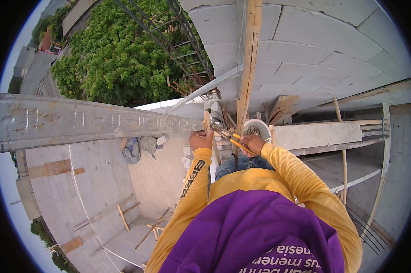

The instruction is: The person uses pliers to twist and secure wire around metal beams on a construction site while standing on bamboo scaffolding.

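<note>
My right hand [253,144] is closed around the yellow handles of a pincer- or snip-like tool [236,142]. Its dark jaws point left, toward the end of a long grey metal beam [96,122]. My left hand [201,140] is at that end, just below the beam, with its fingers bent and closed. A small piece of wood [207,120] stands right above the left fingertips. What the left fingers hold is hidden, and whether the jaws touch anything is too small to tell.
An upright timber post [248,59] rises beyond my hands, with a white bucket [258,126] beside it. Scaffold planks [321,135] and poles are at right, before a pale block wall [314,50]. Far below at left are a floor [153,186] and plastic bags [131,151]. Trees [119,59] grow beyond.
</note>
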### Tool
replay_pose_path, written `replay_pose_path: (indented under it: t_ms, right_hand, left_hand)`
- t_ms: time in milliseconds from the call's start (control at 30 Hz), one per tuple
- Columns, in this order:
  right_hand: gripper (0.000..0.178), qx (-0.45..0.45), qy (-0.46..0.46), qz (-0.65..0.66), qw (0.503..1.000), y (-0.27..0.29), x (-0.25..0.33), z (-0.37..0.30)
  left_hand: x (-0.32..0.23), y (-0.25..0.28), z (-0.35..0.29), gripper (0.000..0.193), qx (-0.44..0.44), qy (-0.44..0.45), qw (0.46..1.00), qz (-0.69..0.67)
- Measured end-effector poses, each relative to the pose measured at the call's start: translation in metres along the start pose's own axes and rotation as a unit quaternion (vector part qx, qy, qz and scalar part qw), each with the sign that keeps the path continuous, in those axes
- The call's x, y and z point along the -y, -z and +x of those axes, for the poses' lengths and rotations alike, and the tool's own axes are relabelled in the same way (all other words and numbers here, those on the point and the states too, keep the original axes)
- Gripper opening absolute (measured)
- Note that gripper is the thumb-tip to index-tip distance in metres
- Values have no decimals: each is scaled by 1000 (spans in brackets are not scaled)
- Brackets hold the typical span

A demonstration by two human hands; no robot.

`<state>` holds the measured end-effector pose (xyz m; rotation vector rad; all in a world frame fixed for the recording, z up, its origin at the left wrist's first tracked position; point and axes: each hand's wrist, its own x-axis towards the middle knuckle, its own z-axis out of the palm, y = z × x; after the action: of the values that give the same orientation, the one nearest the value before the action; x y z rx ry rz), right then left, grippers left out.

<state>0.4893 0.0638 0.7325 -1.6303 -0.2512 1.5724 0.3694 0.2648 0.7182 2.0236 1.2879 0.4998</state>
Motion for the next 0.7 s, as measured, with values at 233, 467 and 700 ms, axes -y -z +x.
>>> replay_pose_path:
  t_ms: [233, 467, 700]
  right_hand:
    - [40, -9, 65, -281, 957, 30, 30, -3]
    - [40, -245, 311, -507, 765, 19, 24, -24]
    - [47, -169, 185, -517, 818, 14, 39, -27]
  left_hand:
    - [-3, 1, 1, 39, 4, 10, 1000, 6]
    - [-8, 3, -1, 40, 2, 16, 1000, 20]
    - [3, 2, 1, 38, -4, -11, 1000, 7]
